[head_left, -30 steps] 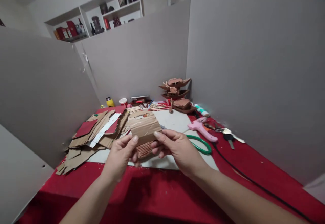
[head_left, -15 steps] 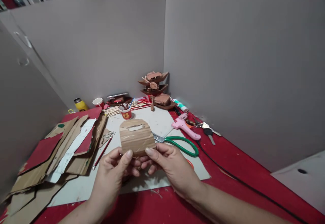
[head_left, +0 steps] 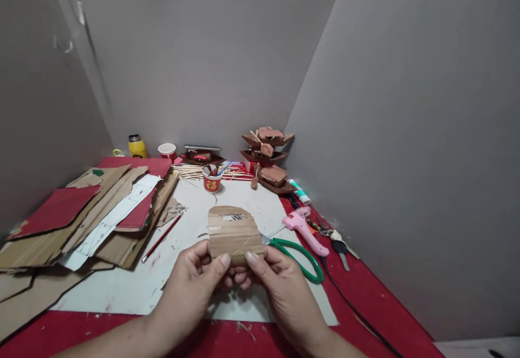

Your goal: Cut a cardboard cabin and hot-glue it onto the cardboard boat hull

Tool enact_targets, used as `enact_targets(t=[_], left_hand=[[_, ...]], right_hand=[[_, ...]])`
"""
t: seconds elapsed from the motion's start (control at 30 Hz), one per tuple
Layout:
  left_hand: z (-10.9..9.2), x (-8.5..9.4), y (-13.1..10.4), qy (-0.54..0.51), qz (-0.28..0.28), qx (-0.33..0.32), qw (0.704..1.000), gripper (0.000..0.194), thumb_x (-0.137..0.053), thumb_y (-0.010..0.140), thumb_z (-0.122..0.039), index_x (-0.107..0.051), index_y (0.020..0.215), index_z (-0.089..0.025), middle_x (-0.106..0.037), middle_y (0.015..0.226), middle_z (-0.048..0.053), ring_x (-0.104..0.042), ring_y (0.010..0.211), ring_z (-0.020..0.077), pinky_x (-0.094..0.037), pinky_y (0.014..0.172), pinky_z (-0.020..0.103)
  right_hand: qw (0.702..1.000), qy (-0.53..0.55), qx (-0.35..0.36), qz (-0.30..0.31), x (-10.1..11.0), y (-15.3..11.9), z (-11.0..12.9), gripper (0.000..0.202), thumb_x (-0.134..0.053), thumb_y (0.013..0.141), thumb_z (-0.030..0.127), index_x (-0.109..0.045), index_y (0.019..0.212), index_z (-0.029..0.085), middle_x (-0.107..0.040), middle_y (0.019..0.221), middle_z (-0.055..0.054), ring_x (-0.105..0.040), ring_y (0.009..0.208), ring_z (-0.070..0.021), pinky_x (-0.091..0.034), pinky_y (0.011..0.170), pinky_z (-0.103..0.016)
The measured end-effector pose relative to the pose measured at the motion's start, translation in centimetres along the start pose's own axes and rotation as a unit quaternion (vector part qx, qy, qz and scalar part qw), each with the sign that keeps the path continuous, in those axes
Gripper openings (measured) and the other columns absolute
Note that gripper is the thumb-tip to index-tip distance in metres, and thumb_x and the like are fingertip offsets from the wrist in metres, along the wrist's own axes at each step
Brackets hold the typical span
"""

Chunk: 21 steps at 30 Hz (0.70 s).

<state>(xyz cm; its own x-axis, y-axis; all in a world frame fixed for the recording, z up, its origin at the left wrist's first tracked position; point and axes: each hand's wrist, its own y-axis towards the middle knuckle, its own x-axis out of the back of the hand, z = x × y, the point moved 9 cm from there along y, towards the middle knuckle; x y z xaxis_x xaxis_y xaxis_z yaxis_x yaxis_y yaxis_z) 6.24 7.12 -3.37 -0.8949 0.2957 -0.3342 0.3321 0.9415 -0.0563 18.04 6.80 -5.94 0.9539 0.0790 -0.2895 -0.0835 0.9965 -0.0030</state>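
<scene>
Between my two hands is a small piece of brown cardboard [head_left: 233, 239], rounded at its far end, with a torn slot near that end. My left hand [head_left: 199, 274] pinches its near left edge, thumb on top and fingers curled beneath. At the near right edge, my right hand [head_left: 276, 279] grips it in the same way. Just right of the cardboard lies a pair of green-handled scissors [head_left: 300, 255], its blades partly hidden behind the piece. A white sheet [head_left: 109, 293] spreads under my hands.
Cardboard scraps [head_left: 101, 222] pile up at left beside a pencil [head_left: 162, 237]. A red paper cup [head_left: 212, 182], thin sticks [head_left: 189, 172] and model boats [head_left: 268, 147] stand at the back. At right lie a pink glue gun [head_left: 304, 230] with its cord and keys [head_left: 340, 247].
My view has shifted, so the table items appear displaced. Both hands still hold the cardboard, which now looks tilted flatter, its far end lower.
</scene>
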Motion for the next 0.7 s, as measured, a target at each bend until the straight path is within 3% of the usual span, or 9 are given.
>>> enact_targets(t=[0.33,0.43,0.53,0.6,0.7], left_hand=[[0.3,-0.2,-1.5,-0.020,-0.029,0.014,0.999,0.037,-0.081,0.068,-0.042,-0.071,0.083,-0.010,-0.071,0.070,0.006,-0.064,0.063,0.0144,-0.051,0.065,0.024],[1.0,0.3,-1.7,-0.005,-0.045,0.021,0.999,0.034,-0.079,0.071,-0.042,-0.071,0.082,-0.011,-0.071,0.068,0.004,-0.061,0.058,0.0108,-0.048,0.059,0.020],[1.6,1.4,-1.6,0.016,-0.074,0.023,0.997,0.035,-0.077,0.072,-0.045,-0.071,0.083,-0.012,-0.067,0.063,0.002,-0.058,0.053,0.0093,-0.048,0.055,0.019],[1.4,2.3,-1.6,0.034,-0.099,0.007,0.994,0.035,-0.078,0.071,-0.045,-0.070,0.079,-0.012,-0.066,0.062,0.000,-0.058,0.054,0.0095,-0.049,0.055,0.020],[0.3,2.6,-1.9,0.066,-0.114,-0.037,0.991,0.031,-0.078,0.072,-0.043,-0.070,0.076,-0.013,-0.067,0.064,0.001,-0.058,0.057,0.0098,-0.048,0.056,0.019]], right_hand=[[1.000,0.022,-0.003,0.005,-0.4,-1.0,0.0,0.027,-0.081,0.073,0.042,-0.075,0.080,0.017,-0.073,0.065,-0.003,-0.064,0.058,-0.0119,-0.052,0.057,-0.020],[0.999,0.038,-0.010,0.011,-0.4,-0.8,-0.1,0.028,-0.083,0.070,0.042,-0.075,0.078,0.016,-0.073,0.064,-0.002,-0.064,0.057,-0.0106,-0.053,0.057,-0.019],[0.998,0.049,-0.037,0.016,-0.3,-0.6,-0.5,0.030,-0.084,0.068,0.042,-0.072,0.074,0.015,-0.068,0.055,0.001,-0.058,0.043,-0.0075,-0.047,0.044,-0.016],[0.997,0.060,-0.055,0.014,-0.4,-0.6,-0.7,0.030,-0.084,0.068,0.041,-0.069,0.072,0.015,-0.066,0.051,0.002,-0.055,0.037,-0.0064,-0.044,0.038,-0.014],[0.994,0.085,-0.062,0.005,-0.5,-0.8,-0.7,0.031,-0.086,0.065,0.041,-0.068,0.072,0.016,-0.070,0.059,0.001,-0.061,0.046,-0.0083,-0.049,0.042,-0.015]])
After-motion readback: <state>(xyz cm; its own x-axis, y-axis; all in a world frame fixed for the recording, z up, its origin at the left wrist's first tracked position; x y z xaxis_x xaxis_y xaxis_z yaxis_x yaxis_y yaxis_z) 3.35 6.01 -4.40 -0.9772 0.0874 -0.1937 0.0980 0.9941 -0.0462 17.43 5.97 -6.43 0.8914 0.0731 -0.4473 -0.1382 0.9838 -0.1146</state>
